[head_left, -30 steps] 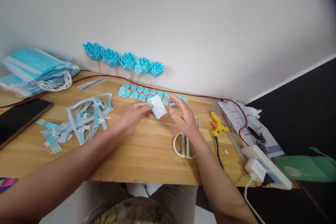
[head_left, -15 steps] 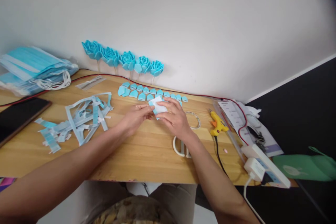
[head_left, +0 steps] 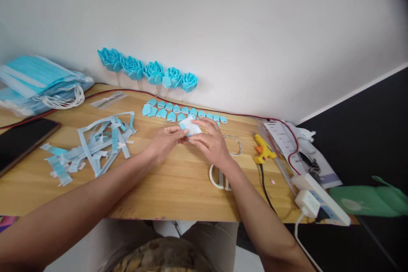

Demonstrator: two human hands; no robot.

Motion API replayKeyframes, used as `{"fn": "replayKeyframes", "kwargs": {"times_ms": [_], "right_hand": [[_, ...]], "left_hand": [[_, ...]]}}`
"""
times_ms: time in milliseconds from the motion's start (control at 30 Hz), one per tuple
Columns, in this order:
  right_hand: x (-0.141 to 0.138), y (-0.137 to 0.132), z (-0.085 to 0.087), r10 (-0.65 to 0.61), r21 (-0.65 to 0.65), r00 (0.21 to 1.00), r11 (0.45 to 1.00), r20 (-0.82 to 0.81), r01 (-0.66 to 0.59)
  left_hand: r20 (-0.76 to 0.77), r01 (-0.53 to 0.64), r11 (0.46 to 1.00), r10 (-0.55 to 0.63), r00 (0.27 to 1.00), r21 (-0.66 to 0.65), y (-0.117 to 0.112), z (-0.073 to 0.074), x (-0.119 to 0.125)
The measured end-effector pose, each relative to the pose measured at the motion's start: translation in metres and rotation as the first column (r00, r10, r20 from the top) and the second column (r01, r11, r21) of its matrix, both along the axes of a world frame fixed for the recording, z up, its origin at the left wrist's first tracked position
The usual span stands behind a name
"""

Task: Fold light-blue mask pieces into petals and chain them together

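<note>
Two bare hands meet above the middle of a wooden bench (head_left: 165, 195), holding a small white and blue piece (head_left: 190, 126) between them. The left hand (head_left: 167, 141) grips its left side, thumb on top and fingers beneath. The right hand (head_left: 213, 141) has its fingers closed on the right side, the thumb near the lower edge. Just beyond the hands, small folded blue petals (head_left: 161, 113) lie in two rows, a few hidden behind the piece and the right hand. Behind these, five blue flowers (head_left: 154, 72) on thin stems stand in a line against a pale wall (head_left: 242, 42). To the left are a tangle of blue and white scraps (head_left: 86, 155), a dark phone (head_left: 27, 140) and a stack of blue masks (head_left: 38, 78). A ring (head_left: 241, 146) lies just beside the right wrist, with white handles (head_left: 214, 182) partly covered by the forearm. Further right are a yellow glue gun (head_left: 264, 148), a white power strip (head_left: 334, 209) and a green pouch (head_left: 360, 199).
</note>
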State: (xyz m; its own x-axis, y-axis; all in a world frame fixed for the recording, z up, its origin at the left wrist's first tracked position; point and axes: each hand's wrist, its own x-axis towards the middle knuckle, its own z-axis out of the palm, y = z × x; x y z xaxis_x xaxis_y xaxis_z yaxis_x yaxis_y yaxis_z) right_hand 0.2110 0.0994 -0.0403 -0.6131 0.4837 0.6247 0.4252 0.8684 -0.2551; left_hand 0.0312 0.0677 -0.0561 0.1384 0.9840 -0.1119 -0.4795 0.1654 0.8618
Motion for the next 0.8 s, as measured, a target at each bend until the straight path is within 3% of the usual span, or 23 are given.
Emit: {"fn": "replayKeyframes", "kwargs": {"times_ms": [167, 300, 433, 533, 700, 800], "right_hand": [[-0.004, -0.005, 0.002, -0.058, -0.225, 0.982, 0.974, -0.177, 0.017], [-0.005, -0.006, 0.000, -0.145, -0.441, 0.958, 0.897, -0.246, 0.023], [-0.004, -0.003, -0.005, -0.167, -0.591, 0.934, 0.805, -0.316, -0.056], [-0.004, -0.002, -0.009, -0.202, -0.655, 0.918, 0.751, -0.340, -0.078], [-0.005, -0.001, -0.010, -0.256, -0.692, 0.907, 0.720, -0.335, -0.052], [-0.006, -0.002, -0.009, -0.266, -0.731, 0.889, 0.674, -0.374, -0.106]], "left_hand": [[-0.168, -0.119, 0.993, 0.119, 0.979, 0.008, 0.000, -0.001, -0.001], [-0.239, -0.111, 0.993, 0.118, 0.964, 0.043, -0.001, 0.001, -0.001], [-0.271, -0.094, 0.994, 0.107, 0.957, 0.059, -0.001, 0.001, -0.001], [-0.287, -0.076, 0.996, 0.085, 0.954, 0.044, -0.001, 0.001, -0.001], [-0.310, -0.071, 0.996, 0.083, 0.947, 0.050, -0.002, 0.002, -0.001], [-0.309, -0.068, 0.996, 0.081, 0.948, 0.053, -0.002, 0.002, 0.000]]}}
